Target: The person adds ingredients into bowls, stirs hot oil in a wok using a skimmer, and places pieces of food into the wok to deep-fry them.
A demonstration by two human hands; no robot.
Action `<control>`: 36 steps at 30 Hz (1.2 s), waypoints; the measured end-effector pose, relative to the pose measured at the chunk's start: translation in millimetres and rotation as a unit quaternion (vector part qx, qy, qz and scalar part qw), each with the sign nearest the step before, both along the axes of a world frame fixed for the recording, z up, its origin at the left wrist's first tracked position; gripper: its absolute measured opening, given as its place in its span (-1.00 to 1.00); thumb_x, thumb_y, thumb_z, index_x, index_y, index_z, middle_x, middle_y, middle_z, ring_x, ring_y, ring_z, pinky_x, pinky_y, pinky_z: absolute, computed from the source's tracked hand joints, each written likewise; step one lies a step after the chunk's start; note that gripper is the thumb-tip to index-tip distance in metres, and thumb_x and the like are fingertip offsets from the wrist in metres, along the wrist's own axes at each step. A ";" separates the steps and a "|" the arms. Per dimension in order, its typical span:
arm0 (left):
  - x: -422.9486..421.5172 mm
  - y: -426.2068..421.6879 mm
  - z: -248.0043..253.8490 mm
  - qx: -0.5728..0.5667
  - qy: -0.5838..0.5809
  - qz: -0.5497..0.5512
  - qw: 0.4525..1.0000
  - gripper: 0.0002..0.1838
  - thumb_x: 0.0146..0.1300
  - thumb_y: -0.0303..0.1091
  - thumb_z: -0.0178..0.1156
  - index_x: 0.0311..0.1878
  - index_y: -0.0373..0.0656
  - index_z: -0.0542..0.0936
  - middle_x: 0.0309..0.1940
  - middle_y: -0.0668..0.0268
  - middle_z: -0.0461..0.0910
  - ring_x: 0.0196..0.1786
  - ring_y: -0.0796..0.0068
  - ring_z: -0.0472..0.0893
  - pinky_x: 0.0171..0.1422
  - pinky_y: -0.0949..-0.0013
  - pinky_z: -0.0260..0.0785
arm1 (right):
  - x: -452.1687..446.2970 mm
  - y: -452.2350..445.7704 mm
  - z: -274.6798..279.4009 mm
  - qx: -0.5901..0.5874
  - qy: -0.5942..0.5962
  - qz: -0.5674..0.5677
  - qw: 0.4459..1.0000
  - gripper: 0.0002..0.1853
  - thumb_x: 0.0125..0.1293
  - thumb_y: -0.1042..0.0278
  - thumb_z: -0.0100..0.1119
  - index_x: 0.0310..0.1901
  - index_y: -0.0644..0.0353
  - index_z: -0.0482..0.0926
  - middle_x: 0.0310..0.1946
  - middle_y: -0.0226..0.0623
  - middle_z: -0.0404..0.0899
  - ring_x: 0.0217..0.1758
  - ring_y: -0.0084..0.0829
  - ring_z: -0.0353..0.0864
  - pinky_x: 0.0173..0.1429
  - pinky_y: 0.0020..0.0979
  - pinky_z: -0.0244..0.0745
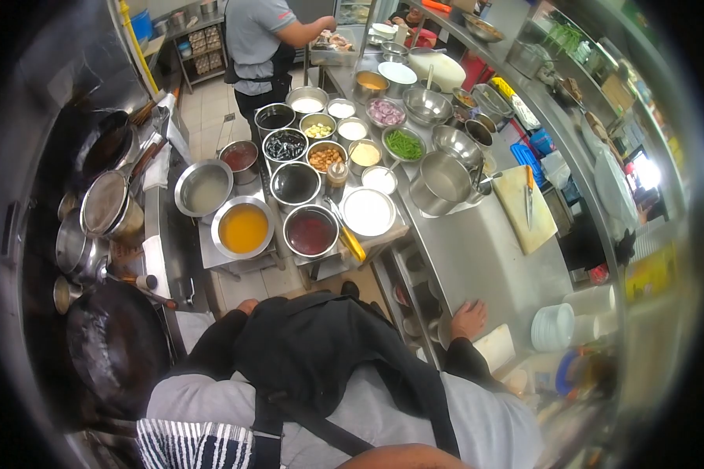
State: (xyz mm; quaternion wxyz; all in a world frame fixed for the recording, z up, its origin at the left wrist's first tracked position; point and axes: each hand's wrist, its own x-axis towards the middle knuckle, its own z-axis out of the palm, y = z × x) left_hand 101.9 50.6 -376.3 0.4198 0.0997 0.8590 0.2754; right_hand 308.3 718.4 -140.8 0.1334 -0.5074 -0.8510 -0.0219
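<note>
My right hand rests on the steel counter, fingers stretched out and holding nothing. Just below it lies a small white board, and a stack of pale plates stands to its right. My left hand shows only in part beside my dark apron; its fingers are hidden. Ahead of that hand are a wide bowl of orange liquid and a bowl of dark red liquid. A pair of yellow-handled tongs lies by the red bowl.
A blackened wok and strainers line the left side. Bowls of sauces, chopped greens and sliced onions crowd the middle. A knife lies on a cutting board. Another person stands at the back.
</note>
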 end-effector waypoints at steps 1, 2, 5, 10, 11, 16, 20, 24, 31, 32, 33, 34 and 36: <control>0.5 0.5 3.5 -0.001 0.001 -0.001 1.000 -0.50 -0.08 -0.10 0.36 -0.19 -0.38 0.70 -0.20 -0.07 0.72 -0.11 0.16 0.71 0.05 0.20 0.45 | 0.9 1.7 -3.4 0.004 0.000 0.002 1.000 -0.45 0.48 -0.01 -0.02 0.38 0.10 0.40 0.44 -0.14 0.34 0.51 -0.15 0.27 0.52 -0.05 0.12; 2.8 0.8 7.2 -0.004 -0.004 0.009 1.000 -0.48 -0.07 -0.09 0.35 -0.17 -0.38 0.70 -0.17 -0.08 0.72 -0.07 0.13 0.71 0.07 0.19 0.45 | 1.6 3.2 -6.0 0.008 0.001 0.005 1.000 -0.45 0.48 -0.01 -0.02 0.38 0.10 0.40 0.44 -0.14 0.34 0.51 -0.15 0.26 0.53 -0.05 0.12; 4.2 -3.8 -1.5 0.008 0.033 -0.012 0.999 -0.53 0.02 -0.05 0.28 -0.20 -0.31 0.71 -0.18 -0.11 0.69 -0.05 0.02 0.70 0.06 0.14 0.48 | 1.6 3.8 -8.2 0.014 0.007 0.004 1.000 -0.45 0.48 -0.01 -0.02 0.38 0.10 0.41 0.44 -0.14 0.34 0.51 -0.15 0.26 0.53 -0.05 0.12; 2.1 3.0 14.1 -0.065 -0.002 -0.002 0.998 -0.42 -0.02 0.00 0.31 -0.10 -0.37 0.70 -0.04 -0.11 0.69 0.10 0.02 0.67 0.18 0.18 0.43 | 3.0 1.8 -5.4 0.025 0.020 0.021 0.999 -0.45 0.47 0.01 -0.01 0.35 0.16 0.41 0.40 -0.03 0.37 0.47 -0.03 0.30 0.51 -0.02 0.16; 3.8 2.3 18.5 -0.056 0.039 -0.028 0.997 -0.49 0.04 0.00 0.26 -0.16 -0.30 0.72 -0.09 -0.12 0.68 0.05 -0.03 0.67 0.13 0.14 0.47 | 2.9 2.9 -6.2 0.029 0.023 0.022 0.999 -0.46 0.47 0.01 -0.01 0.35 0.17 0.42 0.39 -0.03 0.38 0.47 -0.04 0.31 0.50 -0.02 0.17; 1.7 -2.2 7.2 -0.050 0.051 -0.079 0.994 -0.57 0.11 -0.01 0.21 -0.21 -0.22 0.74 -0.13 -0.12 0.68 0.02 -0.08 0.66 0.10 0.12 0.51 | 4.2 2.7 -3.2 0.010 -0.001 0.016 1.000 -0.46 0.47 -0.01 -0.02 0.37 0.10 0.41 0.43 -0.11 0.35 0.51 -0.13 0.27 0.53 -0.04 0.12; -1.4 5.1 29.2 -0.035 0.044 -0.040 0.998 -0.53 0.07 0.02 0.22 -0.22 -0.25 0.73 -0.16 -0.12 0.69 -0.01 -0.08 0.68 0.06 0.12 0.50 | 3.3 2.8 -5.7 0.011 0.004 0.009 1.000 -0.46 0.47 -0.01 -0.02 0.37 0.10 0.41 0.43 -0.12 0.35 0.51 -0.14 0.27 0.53 -0.05 0.12; -1.1 5.0 29.5 -0.032 0.033 0.000 0.999 -0.48 0.04 0.07 0.22 -0.23 -0.26 0.73 -0.19 -0.12 0.69 -0.06 -0.08 0.69 0.02 0.11 0.49 | 2.5 3.3 -6.0 0.013 0.006 0.005 1.000 -0.46 0.47 -0.01 -0.01 0.37 0.09 0.41 0.44 -0.13 0.34 0.51 -0.14 0.28 0.53 -0.06 0.12; -2.4 -1.5 13.6 -0.011 0.095 -0.085 0.992 -0.56 0.08 0.01 0.21 -0.25 -0.23 0.72 -0.20 -0.12 0.68 -0.06 -0.10 0.68 0.01 0.06 0.49 | 0.8 -2.5 2.2 0.012 0.005 0.002 1.000 -0.46 0.47 -0.01 0.00 0.36 0.11 0.42 0.42 -0.12 0.36 0.50 -0.12 0.29 0.53 -0.08 0.13; -1.0 -2.4 17.0 -0.023 0.093 -0.103 0.990 -0.57 0.10 -0.01 0.21 -0.23 -0.22 0.73 -0.20 -0.11 0.68 -0.07 -0.11 0.68 0.02 0.07 0.50 | -0.7 -3.5 4.6 0.006 0.006 0.000 1.000 -0.46 0.47 -0.01 0.01 0.36 0.12 0.42 0.42 -0.11 0.36 0.49 -0.12 0.29 0.53 -0.08 0.13; -1.9 -0.2 22.4 -0.034 0.092 -0.121 0.988 -0.59 0.11 -0.03 0.20 -0.22 -0.20 0.73 -0.20 -0.11 0.68 -0.07 -0.12 0.67 0.02 0.07 0.50 | 0.2 -2.0 4.2 0.007 0.008 0.001 1.000 -0.46 0.47 -0.01 0.01 0.36 0.12 0.42 0.42 -0.11 0.36 0.49 -0.12 0.29 0.53 -0.08 0.13; -4.4 -1.8 14.0 -0.033 0.094 -0.119 0.988 -0.59 0.11 -0.03 0.20 -0.22 -0.20 0.73 -0.20 -0.11 0.68 -0.07 -0.12 0.67 0.02 0.07 0.50 | 2.4 0.1 1.6 0.011 0.010 0.014 1.000 -0.45 0.47 -0.01 0.00 0.35 0.14 0.42 0.42 -0.11 0.36 0.49 -0.12 0.29 0.53 -0.08 0.13; -0.5 -6.9 4.3 0.021 0.103 -0.086 0.991 -0.58 0.10 -0.02 0.21 -0.22 -0.20 0.73 -0.20 -0.10 0.69 -0.08 -0.12 0.67 0.03 0.08 0.50 | 0.5 4.2 -3.0 0.014 0.010 0.030 0.999 -0.45 0.47 -0.01 0.00 0.35 0.15 0.41 0.43 -0.11 0.35 0.49 -0.11 0.29 0.53 -0.07 0.13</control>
